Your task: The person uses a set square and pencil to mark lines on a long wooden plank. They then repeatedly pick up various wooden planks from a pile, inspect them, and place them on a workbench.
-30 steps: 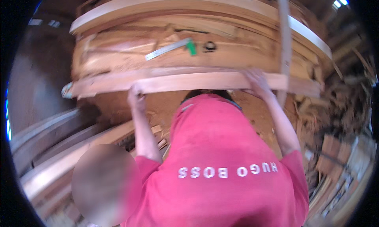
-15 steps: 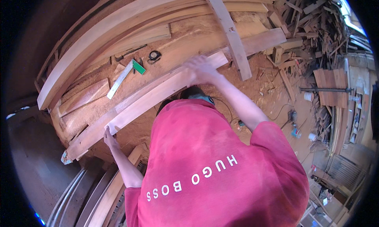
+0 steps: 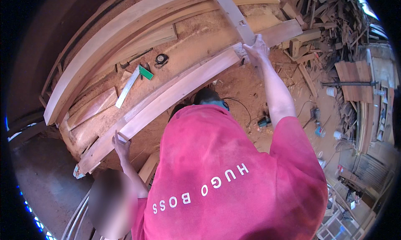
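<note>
A straight, squared wooden piece [image 3: 184,93] lies slantwise in front of me, on or against a longer plank [image 3: 98,150]. My left hand [image 3: 121,147] grips its near left end, fingers along the side and thumb at the end face. Past the far right end, my right hand [image 3: 257,52] is closed around the lower part of a crossing wooden beam [image 3: 229,10] with a small mortise cut in it. That beam's lower end is mostly hidden behind my hand and wrist. A try square [image 3: 133,83] with a green handle and a black tape measure [image 3: 161,59] lie beyond the piece.
Large curved timbers [image 3: 100,43] span the far side of the sawdust-covered work surface. Scrap wood [image 3: 334,31] is heaped at far right. A power tool [image 3: 264,121] with a cord lies on the ground by my shoe [image 3: 211,99]. A blurred dark shape [image 3: 109,202] appears at lower left.
My right hand has left the top of the squared piece and moved right onto the crossing beam. My left hand stays at the piece's end. A blurred shape has come in at lower left.
</note>
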Demonstrator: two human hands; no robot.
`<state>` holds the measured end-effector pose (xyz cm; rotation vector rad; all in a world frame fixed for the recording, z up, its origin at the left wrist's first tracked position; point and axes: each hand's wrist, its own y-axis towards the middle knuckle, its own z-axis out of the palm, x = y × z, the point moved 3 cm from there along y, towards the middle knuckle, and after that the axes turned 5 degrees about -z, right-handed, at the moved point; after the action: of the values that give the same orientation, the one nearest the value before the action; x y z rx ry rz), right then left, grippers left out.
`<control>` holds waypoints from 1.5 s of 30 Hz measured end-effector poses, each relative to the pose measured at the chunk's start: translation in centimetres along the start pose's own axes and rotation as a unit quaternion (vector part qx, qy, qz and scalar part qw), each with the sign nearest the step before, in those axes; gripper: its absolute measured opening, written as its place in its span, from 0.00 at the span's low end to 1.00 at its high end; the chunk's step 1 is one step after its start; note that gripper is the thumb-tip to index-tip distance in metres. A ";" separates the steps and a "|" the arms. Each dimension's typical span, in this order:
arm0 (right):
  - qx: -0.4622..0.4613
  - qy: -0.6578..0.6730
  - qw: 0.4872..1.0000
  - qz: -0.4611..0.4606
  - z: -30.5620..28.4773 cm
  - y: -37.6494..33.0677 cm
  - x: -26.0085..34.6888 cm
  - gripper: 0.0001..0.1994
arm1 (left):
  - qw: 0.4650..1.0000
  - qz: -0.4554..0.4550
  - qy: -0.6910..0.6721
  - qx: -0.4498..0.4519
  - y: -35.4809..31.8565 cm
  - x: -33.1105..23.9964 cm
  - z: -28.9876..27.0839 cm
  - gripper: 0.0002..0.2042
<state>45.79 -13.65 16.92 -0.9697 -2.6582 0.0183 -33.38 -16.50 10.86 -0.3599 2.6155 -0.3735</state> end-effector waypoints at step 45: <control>0.090 0.071 0.885 -0.452 -3.7 -19.8 13.4 0.35 | 0.980 0.161 -0.107 -0.050 0.0 -5.2 2.0 0.40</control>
<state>24.75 -20.80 26.59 0.3665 -2.6381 -0.0130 -27.99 -15.32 11.30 -0.0030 2.4294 -0.0867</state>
